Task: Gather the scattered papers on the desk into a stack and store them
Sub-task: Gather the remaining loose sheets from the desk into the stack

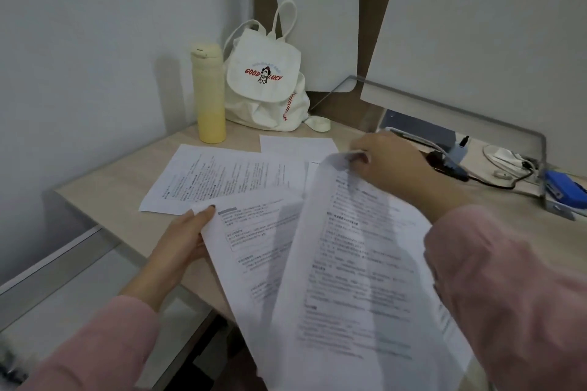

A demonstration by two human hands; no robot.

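Observation:
Printed white papers are spread over a light wooden desk [120, 174]. My right hand [386, 163] pinches the top edge of one printed sheet [355, 267] and holds it lifted and tilted above the desk. My left hand [187, 240] grips the left edge of a second printed sheet [254, 251], which lies partly under the lifted one. Two more printed sheets [209, 179] lie flat side by side behind them. A mostly blank sheet [295, 144] lies farther back, near the bag.
A yellow bottle [209, 95] and a white drawstring backpack [265, 82] stand in the back corner. At the right, cables, a charger [457, 149] and a blue object [562, 189] lie behind a clear acrylic stand [508, 130]. The desk's left edge drops off.

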